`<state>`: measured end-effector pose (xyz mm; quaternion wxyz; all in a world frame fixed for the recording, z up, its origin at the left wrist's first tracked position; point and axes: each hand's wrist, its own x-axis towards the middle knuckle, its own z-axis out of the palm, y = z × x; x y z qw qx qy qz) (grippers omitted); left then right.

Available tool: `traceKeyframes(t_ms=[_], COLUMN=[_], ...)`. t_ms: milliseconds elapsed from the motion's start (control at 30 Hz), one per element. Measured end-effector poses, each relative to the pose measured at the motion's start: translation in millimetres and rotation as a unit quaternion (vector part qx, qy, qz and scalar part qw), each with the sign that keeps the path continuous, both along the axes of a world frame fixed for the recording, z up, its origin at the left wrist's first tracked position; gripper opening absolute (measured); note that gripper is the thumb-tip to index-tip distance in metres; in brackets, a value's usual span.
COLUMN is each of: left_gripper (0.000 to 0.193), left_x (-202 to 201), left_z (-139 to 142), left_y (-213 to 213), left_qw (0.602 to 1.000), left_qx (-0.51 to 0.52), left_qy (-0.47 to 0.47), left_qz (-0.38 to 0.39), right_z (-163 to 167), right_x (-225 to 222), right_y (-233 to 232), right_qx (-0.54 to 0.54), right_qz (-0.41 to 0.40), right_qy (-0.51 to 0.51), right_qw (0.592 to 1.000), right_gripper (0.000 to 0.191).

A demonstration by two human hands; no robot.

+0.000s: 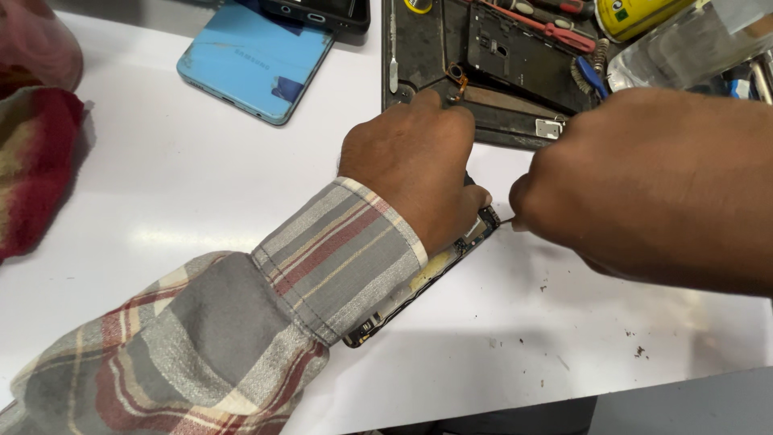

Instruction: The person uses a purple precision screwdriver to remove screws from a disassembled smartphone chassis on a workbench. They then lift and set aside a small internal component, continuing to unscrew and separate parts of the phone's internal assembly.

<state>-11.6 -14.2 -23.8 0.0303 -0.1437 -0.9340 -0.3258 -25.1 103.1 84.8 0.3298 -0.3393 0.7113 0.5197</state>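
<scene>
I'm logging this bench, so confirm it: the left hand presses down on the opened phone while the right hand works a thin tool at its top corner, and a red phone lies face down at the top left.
One detail is wrong. The phone lying at the top left is light blue, not red, as the head view shows. The rest holds: the left hand presses on the opened phone while the right hand works a thin tool at its top corner.

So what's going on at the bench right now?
A person is working on an opened phone lying on the white table, its internals exposed. The left hand presses down on it, while the right hand pinches a thin tool at the phone's top edge. A blue phone lies face down farther back, beside a dark tray of tools and parts.
</scene>
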Motion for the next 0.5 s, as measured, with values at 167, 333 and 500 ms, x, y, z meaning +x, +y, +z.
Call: traceKeyframes(t_ms=[167, 333, 500], left_gripper=[0.038, 0.044, 0.043], left_x=[-0.3, 0.2, 0.0], left_z=[2.6, 3.6, 2.1], left_y=[-0.5, -0.8, 0.0], left_qw=[1.000, 1.000, 1.000], left_qx=[-0.010, -0.016, -0.008], left_qy=[-0.010, -0.023, -0.010], left_qz=[-0.004, -0.004, 0.000], right_z=[0.2, -1.4, 0.5], right_x=[5.3, 5.0, 4.6], right_y=[4.0, 4.4, 1.2], right_qx=[-0.011, -0.059, -0.019], right_qz=[0.020, 0.067, 0.037], right_qy=[-0.006, -0.005, -0.016], right_qw=[1.000, 0.996, 0.999], right_gripper=[0.025, 0.027, 0.015])
